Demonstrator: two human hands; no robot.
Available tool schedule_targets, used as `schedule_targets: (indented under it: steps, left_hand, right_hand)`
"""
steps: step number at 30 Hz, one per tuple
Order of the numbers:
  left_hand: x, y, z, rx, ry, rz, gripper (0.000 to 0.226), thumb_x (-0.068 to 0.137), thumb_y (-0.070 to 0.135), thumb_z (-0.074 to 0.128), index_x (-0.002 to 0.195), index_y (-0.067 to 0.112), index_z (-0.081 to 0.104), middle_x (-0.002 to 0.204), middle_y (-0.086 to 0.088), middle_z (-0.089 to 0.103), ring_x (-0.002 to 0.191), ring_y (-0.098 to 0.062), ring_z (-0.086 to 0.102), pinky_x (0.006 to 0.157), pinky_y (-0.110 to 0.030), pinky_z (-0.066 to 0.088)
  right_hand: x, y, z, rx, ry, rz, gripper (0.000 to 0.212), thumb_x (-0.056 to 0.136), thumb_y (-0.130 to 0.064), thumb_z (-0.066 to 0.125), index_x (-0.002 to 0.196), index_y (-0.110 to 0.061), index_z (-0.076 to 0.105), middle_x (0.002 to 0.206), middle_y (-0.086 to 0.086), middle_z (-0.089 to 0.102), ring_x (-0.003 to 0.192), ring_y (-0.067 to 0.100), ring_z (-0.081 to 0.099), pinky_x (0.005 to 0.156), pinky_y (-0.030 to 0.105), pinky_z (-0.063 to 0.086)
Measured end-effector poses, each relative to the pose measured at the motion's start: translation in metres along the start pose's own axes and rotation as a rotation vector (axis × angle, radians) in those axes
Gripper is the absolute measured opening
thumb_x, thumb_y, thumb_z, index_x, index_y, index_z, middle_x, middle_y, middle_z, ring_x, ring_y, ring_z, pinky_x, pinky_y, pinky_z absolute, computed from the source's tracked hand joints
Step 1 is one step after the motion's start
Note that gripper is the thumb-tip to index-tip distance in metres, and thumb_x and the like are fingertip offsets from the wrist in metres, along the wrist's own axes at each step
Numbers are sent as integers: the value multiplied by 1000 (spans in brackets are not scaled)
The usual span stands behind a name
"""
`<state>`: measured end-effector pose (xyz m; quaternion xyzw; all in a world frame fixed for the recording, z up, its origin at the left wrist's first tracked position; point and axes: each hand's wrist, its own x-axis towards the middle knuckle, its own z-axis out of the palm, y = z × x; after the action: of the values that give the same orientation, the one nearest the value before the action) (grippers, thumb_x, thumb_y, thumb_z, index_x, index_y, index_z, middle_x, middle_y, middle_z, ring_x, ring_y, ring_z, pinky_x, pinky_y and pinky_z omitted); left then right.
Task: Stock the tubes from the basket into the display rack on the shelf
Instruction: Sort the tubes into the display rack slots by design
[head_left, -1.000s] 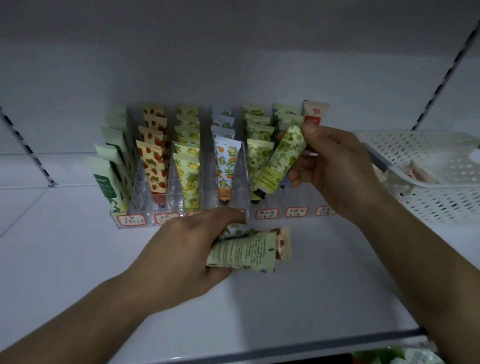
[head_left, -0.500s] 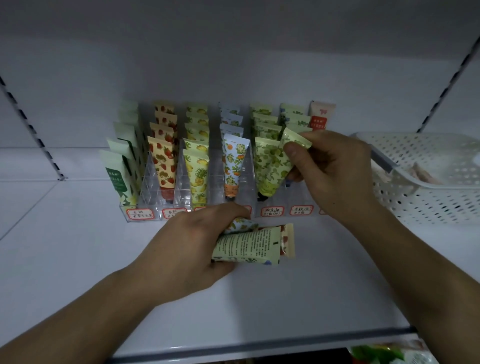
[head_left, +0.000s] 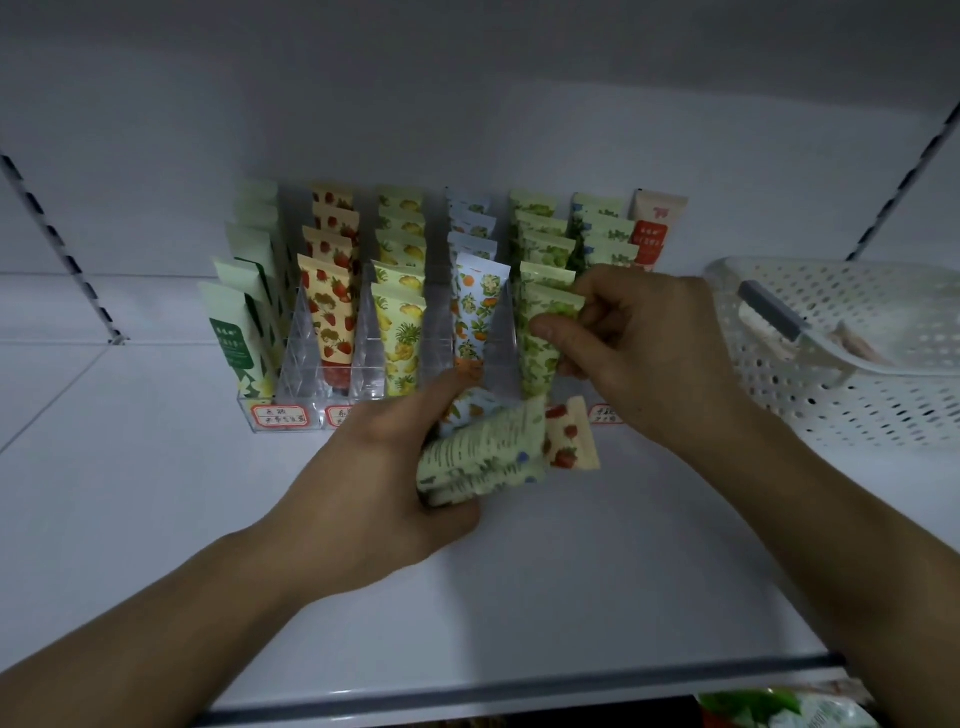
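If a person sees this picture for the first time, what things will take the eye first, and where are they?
First the clear display rack at the back of the white shelf, its lanes filled with upright fruit-print tubes. In front of it, the right hand pinches a green-print tube standing at the front of a lane, while the left hand holds a bunch of tubes in its grip. A white perforated basket sits at the right.
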<state>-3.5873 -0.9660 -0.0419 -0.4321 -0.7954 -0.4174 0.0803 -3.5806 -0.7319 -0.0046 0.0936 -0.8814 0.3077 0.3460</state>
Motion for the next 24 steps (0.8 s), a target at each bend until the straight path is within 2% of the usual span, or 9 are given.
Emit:
schedule_targets:
  steps: [2,4,7,9,11,14,16,19,24]
  left_hand:
    - [2,0,-1,-81,61,-57,54,71,8,84,110,32,56,91,17,68,78,-3,68,60,-18,51]
    - [4,2,-3,-194,106,-111,57,71,2,85,113,31,58,97,16,69,85,-4,70,67,-15,53]
    - [6,7,-6,-379,115,-201,60,72,-3,85,115,30,61,102,17,74,93,-2,71,73,-13,54]
    - [6,7,-7,-478,102,-262,48,69,7,86,105,28,64,91,10,77,79,-8,74,61,-20,56]
    - [6,8,-7,-504,87,-285,36,70,9,82,99,21,64,80,1,76,63,-12,72,49,-24,53]
    - [7,8,-6,-486,88,-275,34,78,-10,76,98,14,63,75,1,75,57,-9,70,46,-21,50]
    - [8,9,-5,-490,99,-259,41,78,-11,74,102,19,62,78,8,75,64,-7,72,52,-17,52]
    - [8,9,-3,-486,96,-211,52,76,-12,74,112,24,60,90,14,75,77,-6,74,64,-17,56]
    - [8,13,-9,-502,144,-168,42,77,0,74,111,18,59,91,12,75,79,-6,73,68,-19,57]
  right_hand:
    - [3,-1,1,-41,-21,16,27,86,-36,77,80,-11,68,63,-4,65,58,10,67,60,26,54]
    - [4,-2,-2,-75,-36,23,28,85,-34,79,76,-11,65,61,-3,63,60,10,65,56,15,47]
    - [3,-1,-2,-90,-67,55,32,85,-36,78,76,-10,62,64,1,64,56,12,65,56,25,50]
    - [-1,0,2,-93,-67,73,30,87,-39,75,83,-12,61,67,-2,63,55,9,64,54,32,50]
    - [-8,-3,4,-112,-6,57,27,90,-40,71,93,-19,54,67,-7,59,54,6,58,51,28,44]
    - [-14,-11,0,74,118,3,23,94,-34,65,103,-23,46,58,-3,52,49,13,52,47,20,37]
    - [-16,-19,-3,263,24,-47,25,92,-35,62,110,-20,52,57,1,56,44,15,50,44,26,38]
    - [-23,-31,4,440,-244,7,44,87,-38,73,124,-20,56,72,2,68,42,18,59,40,38,48]
    - [-27,-40,15,511,-253,69,30,93,-19,66,122,-23,57,85,10,69,55,25,69,49,45,56]
